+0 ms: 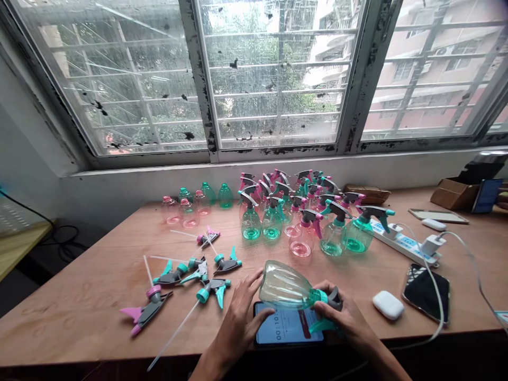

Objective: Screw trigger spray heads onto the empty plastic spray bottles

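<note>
A clear green-tinted spray bottle (286, 288) lies on its side above a phone (286, 329) showing a timer at the table's near edge. My right hand (344, 317) is closed around the bottle's teal and grey trigger head (329, 301). My left hand (242, 312) is at the bottle's base, fingers curved against it and thumb over the phone. Several loose trigger heads with dip tubes (190, 278) lie on the table to the left of my hands.
Several assembled pink and green spray bottles (305, 222) stand at mid-table, and bottles without heads (198, 203) near the wall. To the right lie a white earbud case (388, 305), a dark phone (426, 291), a power strip (405, 243) with cables, and cardboard boxes (454, 193).
</note>
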A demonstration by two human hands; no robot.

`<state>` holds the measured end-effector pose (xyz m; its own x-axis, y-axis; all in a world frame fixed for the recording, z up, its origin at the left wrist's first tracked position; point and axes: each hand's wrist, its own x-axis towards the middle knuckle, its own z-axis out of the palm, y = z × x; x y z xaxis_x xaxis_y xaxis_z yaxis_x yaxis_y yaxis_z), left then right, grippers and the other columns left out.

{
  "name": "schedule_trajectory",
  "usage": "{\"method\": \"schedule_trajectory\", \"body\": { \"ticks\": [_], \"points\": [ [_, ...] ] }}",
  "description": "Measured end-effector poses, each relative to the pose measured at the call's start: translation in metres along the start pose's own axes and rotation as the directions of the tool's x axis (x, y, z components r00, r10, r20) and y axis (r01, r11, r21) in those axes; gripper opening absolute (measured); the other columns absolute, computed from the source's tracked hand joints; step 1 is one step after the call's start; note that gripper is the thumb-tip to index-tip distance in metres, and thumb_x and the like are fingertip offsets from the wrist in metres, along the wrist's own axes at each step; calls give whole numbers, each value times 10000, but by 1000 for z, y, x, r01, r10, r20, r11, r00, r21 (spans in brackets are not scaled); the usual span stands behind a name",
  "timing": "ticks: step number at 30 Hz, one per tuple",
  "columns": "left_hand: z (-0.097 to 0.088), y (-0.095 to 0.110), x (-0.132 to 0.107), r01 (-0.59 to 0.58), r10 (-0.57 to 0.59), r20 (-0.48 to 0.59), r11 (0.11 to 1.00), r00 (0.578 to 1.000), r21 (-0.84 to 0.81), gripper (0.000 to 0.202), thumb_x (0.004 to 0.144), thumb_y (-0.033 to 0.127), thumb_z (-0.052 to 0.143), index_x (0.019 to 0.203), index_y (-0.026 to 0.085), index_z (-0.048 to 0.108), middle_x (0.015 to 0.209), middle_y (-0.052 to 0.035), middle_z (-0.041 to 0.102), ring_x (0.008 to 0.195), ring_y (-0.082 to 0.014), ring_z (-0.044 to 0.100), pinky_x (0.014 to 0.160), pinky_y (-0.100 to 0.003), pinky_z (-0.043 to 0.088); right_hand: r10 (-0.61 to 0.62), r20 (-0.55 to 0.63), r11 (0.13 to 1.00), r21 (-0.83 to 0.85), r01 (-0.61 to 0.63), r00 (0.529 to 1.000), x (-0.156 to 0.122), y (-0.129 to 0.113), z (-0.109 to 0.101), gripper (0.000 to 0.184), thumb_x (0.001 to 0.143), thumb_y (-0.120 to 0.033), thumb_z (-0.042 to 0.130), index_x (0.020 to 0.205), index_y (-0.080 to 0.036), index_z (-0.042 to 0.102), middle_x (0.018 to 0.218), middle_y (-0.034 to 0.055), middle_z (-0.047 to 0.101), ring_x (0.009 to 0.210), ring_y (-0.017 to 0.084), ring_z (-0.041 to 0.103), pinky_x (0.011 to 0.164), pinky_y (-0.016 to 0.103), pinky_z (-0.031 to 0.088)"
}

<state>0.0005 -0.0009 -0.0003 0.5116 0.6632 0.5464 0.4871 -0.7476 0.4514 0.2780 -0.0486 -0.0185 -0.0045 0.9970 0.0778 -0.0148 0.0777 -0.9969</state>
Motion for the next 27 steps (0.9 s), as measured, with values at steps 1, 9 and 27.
{"method": "schedule_trajectory", "body": {
  "ticks": [1, 9, 27],
  "points": [
    [-1, 0, 0, 1, -1, 4, 1000, 1000, -5, 602, 957, 399, 606, 1489, 263, 357, 1495, -151, 501, 1391, -319, 467, 1141, -504, 377, 4, 0, 1000, -6, -4, 1000, 0, 0, 0, 369, 757, -482, 786, 916, -180, 648, 719, -19, 595, 634, 170, 551, 583, 277, 442],
    [2, -3, -1, -20, 19, -36, 999, 999, -28, 468, 1011, 300, 524, 1464, 284, 409, 1498, -127, 490, 1389, -285, 468, 1114, -447, 411, 14, 5, 1000, 17, -14, 1000, 0, -6, 1, 387, 739, -513, 790, 884, -171, 683, 738, 26, 668, 659, 210, 614, 600, 306, 479],
    [-1, 2, -1, -38, 32, -45, 989, 998, -146, 570, 950, 372, 626, 1452, 257, 381, 1513, -169, 442, 1415, -318, 424, 1120, -494, 412, 7, 10, 1000, -13, -7, 1000, 1, -3, 1, 356, 748, -481, 791, 897, -181, 670, 730, -8, 617, 648, 184, 578, 590, 279, 458]
  ]
}}
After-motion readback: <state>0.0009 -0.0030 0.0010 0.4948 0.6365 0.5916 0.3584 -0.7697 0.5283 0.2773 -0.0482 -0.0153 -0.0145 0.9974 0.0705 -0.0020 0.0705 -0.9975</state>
